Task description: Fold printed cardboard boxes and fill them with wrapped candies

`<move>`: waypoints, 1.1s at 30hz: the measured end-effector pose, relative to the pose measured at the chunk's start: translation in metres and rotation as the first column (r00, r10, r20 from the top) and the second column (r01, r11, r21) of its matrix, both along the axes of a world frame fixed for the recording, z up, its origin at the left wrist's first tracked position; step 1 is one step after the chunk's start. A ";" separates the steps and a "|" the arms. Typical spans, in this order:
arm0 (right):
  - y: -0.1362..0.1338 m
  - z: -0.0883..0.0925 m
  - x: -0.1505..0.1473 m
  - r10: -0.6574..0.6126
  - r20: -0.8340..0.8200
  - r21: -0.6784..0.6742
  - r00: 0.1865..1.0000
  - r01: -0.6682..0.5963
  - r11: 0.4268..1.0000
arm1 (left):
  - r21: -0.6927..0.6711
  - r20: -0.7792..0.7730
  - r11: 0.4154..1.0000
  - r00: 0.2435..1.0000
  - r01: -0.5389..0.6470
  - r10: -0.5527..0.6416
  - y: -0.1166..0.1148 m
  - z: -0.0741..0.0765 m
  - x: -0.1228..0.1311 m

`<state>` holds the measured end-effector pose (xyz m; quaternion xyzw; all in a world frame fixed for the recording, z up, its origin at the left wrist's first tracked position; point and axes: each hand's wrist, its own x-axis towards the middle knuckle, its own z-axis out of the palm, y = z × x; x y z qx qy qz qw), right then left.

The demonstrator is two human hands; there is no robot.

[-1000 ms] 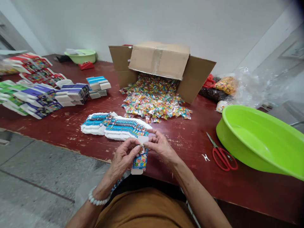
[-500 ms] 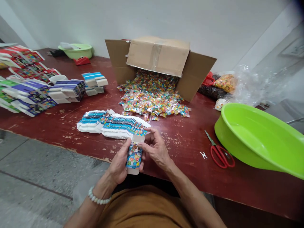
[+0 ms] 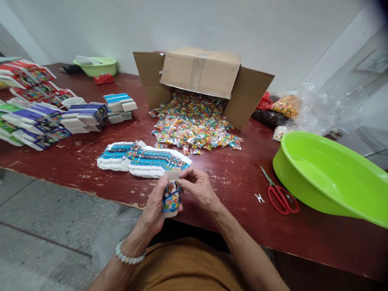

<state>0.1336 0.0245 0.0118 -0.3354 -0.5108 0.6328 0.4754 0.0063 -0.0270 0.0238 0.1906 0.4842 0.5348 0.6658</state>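
Observation:
A small blue printed candy box (image 3: 171,199) is held over the table's near edge, with white flaps showing at its top and bottom. Around its left side wraps my left hand (image 3: 155,206), thumb near the upper end and fingertips showing on the far side. My right hand (image 3: 198,186) pinches the top flap between thumb and index finger. Just beyond lie overlapping rows of flat blue boxes (image 3: 157,159). Farther back, a heap of small clear packets of colourful candy (image 3: 194,127) spills out of a cardboard carton (image 3: 201,72).
To the right stand a large green basin (image 3: 327,178) and red-handled scissors (image 3: 281,198), beside a white scrap (image 3: 259,198). Stacks of purple boxes (image 3: 39,117) and red boxes (image 3: 33,76) fill the left. Plastic bags (image 3: 315,109) lie behind the basin.
My right thumb and index finger have closed on the top flap, which now stands more level. The box tilts a little differently in my left hand.

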 end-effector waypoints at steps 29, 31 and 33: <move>0.004 0.001 0.010 0.181 0.271 0.112 0.945 -0.217 0.970 | -0.009 -0.256 0.997 0.963 0.082 -0.082 0.001 -0.020 0.001; 0.005 0.001 0.010 0.142 0.314 0.083 0.939 -0.176 0.981 | 0.007 -0.305 0.995 0.948 0.098 -0.091 0.002 -0.022 0.001; 0.007 0.000 0.008 0.103 0.331 0.081 0.938 -0.137 0.987 | 0.002 -0.330 0.992 0.936 0.128 -0.120 0.002 -0.024 -0.001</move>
